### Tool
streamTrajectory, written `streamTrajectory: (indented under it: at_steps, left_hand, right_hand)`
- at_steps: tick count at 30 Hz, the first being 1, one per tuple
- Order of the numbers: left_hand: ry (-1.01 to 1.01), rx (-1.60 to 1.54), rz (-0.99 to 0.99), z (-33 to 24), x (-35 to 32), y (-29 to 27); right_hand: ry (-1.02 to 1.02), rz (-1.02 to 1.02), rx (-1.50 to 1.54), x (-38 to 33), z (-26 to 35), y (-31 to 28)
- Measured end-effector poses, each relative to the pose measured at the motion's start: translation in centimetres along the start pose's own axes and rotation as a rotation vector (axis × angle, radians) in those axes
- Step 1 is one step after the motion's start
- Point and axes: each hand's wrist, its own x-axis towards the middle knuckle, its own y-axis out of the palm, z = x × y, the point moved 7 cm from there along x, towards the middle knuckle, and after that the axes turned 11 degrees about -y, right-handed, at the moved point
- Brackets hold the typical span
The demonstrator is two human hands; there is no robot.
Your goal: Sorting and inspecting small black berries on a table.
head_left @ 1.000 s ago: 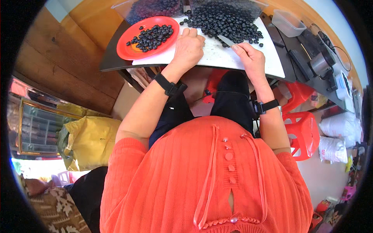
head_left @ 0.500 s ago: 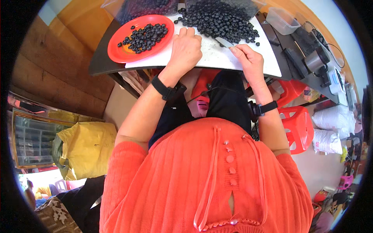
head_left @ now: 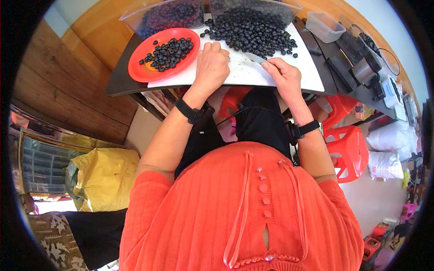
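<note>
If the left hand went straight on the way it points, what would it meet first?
Likely the nearest black beads, just beyond the left hand; depth is unclear, so it might pass above them.

Bright light fills the view. At twelve o'clock the white mat (head_left: 248, 76) nearly blows out, while the black beads (head_left: 253, 34) there merge into dark, low detail. Shade gathers beneath the desk (head_left: 118, 76). A burned-out patch (head_left: 49, 206) glares at eight o'clock. Fisheye distortion bends edges toward the black, blue-fringed rim, and clutter (head_left: 379, 230) at four o'clock looks soft.
</note>
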Motion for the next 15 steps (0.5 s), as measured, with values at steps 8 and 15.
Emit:
streamTrajectory:
  at_steps: [8, 15]
  left_hand:
    - [-0.03, -0.097, -0.03, 0.27, -0.14, -0.05]
    - [-0.004, -0.128, -0.059, 0.38, -0.1, -0.36]
  right_hand:
    - [-0.04, -0.009, -0.04, -0.35, -0.02, -0.08]
    - [-0.052, 0.004, -0.062, -0.01, 0.62, -0.12]
